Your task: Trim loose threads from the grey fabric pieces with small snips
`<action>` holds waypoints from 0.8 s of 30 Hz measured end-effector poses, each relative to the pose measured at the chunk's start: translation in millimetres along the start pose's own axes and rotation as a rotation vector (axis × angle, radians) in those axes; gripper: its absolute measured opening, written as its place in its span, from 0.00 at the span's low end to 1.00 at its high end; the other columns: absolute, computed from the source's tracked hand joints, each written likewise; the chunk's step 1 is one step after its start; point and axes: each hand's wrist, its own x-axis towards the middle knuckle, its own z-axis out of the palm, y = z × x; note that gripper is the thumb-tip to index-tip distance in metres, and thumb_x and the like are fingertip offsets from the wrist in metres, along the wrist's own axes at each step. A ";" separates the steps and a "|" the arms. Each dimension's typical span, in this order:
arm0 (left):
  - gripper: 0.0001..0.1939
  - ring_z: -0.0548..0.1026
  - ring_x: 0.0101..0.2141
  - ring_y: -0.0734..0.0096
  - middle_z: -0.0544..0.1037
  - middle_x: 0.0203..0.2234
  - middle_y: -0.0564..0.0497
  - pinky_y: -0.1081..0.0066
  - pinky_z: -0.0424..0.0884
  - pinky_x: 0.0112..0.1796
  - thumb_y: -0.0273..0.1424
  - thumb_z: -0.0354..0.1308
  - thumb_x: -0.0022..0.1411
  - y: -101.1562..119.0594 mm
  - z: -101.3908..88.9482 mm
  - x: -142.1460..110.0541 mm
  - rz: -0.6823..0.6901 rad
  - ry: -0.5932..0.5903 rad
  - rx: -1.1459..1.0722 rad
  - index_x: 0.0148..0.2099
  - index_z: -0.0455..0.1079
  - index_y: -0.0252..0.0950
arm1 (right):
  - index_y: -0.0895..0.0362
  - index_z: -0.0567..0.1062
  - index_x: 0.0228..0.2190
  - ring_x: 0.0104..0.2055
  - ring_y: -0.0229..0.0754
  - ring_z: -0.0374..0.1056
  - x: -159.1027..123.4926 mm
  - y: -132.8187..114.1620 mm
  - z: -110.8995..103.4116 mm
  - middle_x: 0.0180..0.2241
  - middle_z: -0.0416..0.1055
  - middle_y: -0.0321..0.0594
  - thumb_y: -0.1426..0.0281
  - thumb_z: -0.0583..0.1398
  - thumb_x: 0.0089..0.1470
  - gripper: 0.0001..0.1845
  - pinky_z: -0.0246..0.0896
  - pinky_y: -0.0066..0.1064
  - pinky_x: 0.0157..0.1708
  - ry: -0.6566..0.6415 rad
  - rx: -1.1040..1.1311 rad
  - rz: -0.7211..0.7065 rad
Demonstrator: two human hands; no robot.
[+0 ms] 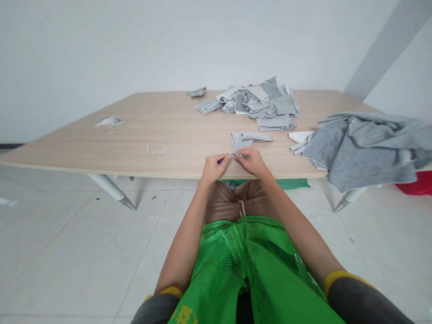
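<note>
A light grey fabric piece [240, 140] lies near the table's front edge, partly folded, with its near end bunched between my fingertips. My left hand [215, 167] is closed, its thumb and fingertips pinching that end from the left. A small purple-blue object [220, 161] sticks out of the left hand's grip; most of it is hidden, so its kind is unclear. From the right, my right hand [252, 161] pinches the same end, closed. The two hands almost touch.
Folded grey and white fabric pieces [259, 105] are heaped at the back of the table [162, 135]. A larger grey cloth [364, 144] hangs over the front edge at right. Lint [110, 121] lies at left; a small scrap [197, 92] is at the back.
</note>
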 end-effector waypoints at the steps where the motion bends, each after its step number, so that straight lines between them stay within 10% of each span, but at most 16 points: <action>1: 0.18 0.80 0.38 0.61 0.85 0.38 0.49 0.69 0.73 0.41 0.40 0.55 0.67 -0.3 0.3 0.0 0.001 0.002 -0.001 0.44 0.82 0.34 | 0.55 0.82 0.29 0.40 0.48 0.74 -0.1 -0.1 -0.1 0.34 0.81 0.43 0.61 0.62 0.58 0.12 0.66 0.40 0.47 -0.003 -0.001 0.003; 24: 0.19 0.80 0.37 0.61 0.85 0.36 0.49 0.68 0.72 0.39 0.41 0.55 0.67 1.1 -1.0 -1.0 -0.010 0.016 -0.019 0.40 0.82 0.35 | 0.57 0.83 0.34 0.39 0.47 0.77 -1.3 -6.5 -6.1 0.35 0.82 0.44 0.63 0.65 0.53 0.11 0.71 0.39 0.45 0.107 0.088 0.190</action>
